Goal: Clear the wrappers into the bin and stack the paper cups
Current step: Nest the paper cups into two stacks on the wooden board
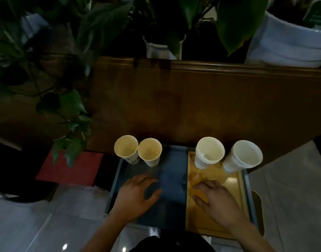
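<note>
Two single paper cups (126, 149) (149, 151) stand upright side by side at the far left of a small dark table (172, 179). To the right stand two stacks of white cups (208, 151) (244, 155), at the far end of a wooden tray (232, 180). My left hand (137, 195) hovers over the dark tabletop, fingers loosely curled, holding nothing. My right hand (216, 199) lies over the tray with spread fingers, holding nothing. No wrapper shows in this blurred, dim view.
A brown wooden cabinet top (192, 99) lies behind the cups. Leafy plants (70, 106) hang at left, with white plant pots (286, 44) behind. A red mat (70, 168) lies on the floor at left beside a dark bin-like shape (19, 179).
</note>
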